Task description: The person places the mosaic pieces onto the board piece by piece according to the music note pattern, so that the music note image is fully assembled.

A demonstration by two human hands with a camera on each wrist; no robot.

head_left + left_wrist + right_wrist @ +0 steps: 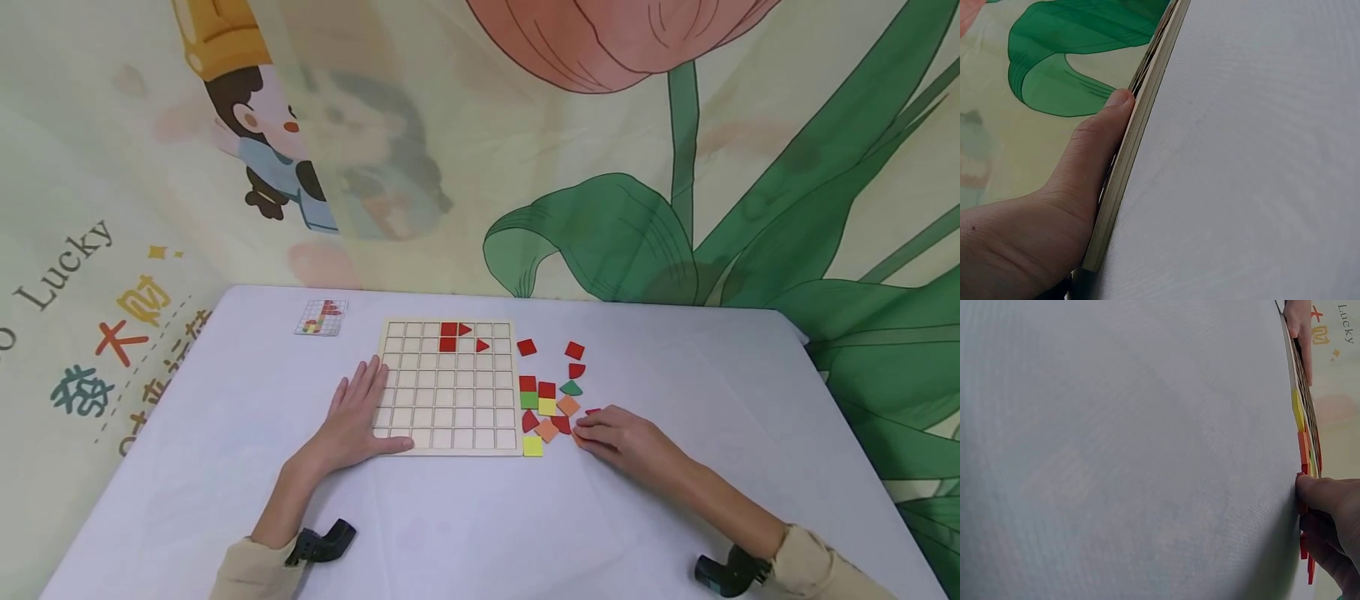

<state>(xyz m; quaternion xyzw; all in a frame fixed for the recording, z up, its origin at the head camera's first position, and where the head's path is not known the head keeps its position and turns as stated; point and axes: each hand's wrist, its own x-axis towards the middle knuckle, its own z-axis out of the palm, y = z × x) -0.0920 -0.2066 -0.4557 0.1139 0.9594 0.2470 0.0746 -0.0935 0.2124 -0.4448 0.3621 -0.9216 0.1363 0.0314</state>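
A pale wooden grid board (450,400) lies on the table. On its upper rows sit two red squares (447,337) and two red triangles (482,345). My left hand (352,425) rests along the board's left side, fingers straight, thumb on the lower edge; in the left wrist view the thumb (1088,150) lies against that edge. Right of the board, my right hand (630,437) has thumb and bent fingertips around an orange piece (577,438), mostly hidden beneath them. Loose red, orange, yellow and green pieces lie close by, including an orange square (547,430) and a yellow square (532,447).
A small pattern card (321,317) with a coloured grid lies at the back left. The white-covered table (465,533) meets a printed backdrop (420,250) behind it. Further loose pieces, such as a red square (574,350) and a green quarter-round (572,388), lie beyond my right hand.
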